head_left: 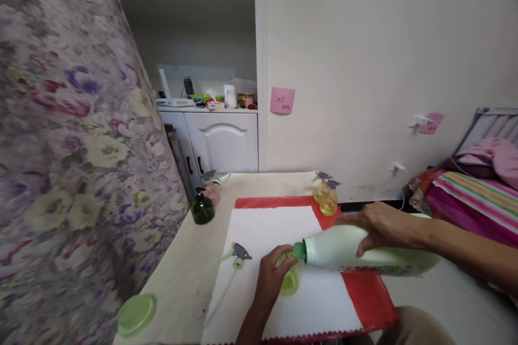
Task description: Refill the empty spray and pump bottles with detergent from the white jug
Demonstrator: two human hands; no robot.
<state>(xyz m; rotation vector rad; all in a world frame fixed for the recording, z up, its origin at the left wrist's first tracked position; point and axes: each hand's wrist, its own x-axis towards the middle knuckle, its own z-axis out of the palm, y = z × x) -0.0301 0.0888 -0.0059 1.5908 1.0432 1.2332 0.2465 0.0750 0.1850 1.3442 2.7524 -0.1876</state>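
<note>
My left hand (272,274) is wrapped round the neck of a small yellow-green clear bottle (290,281), which stands on a white sheet (319,299). My right hand (382,226) grips a large pale green jug (338,248) from above, tipped nearly level. Its green spout (299,251) meets the small bottle's mouth; the fingers partly hide that spot, and I cannot tell whether liquid is flowing. Left of my left hand lies a grey and green spray head (238,253) with its thin tube on the sheet. A light green round cap (136,315) sits at the table's near left corner.
A dark green pump bottle (202,208) and a pink spray bottle (212,193) stand at the table's left. Two yellow spray bottles (327,202) stand at the back right. Red cloth (370,302) lies under the sheet. A floral curtain (81,145) hangs close on the left.
</note>
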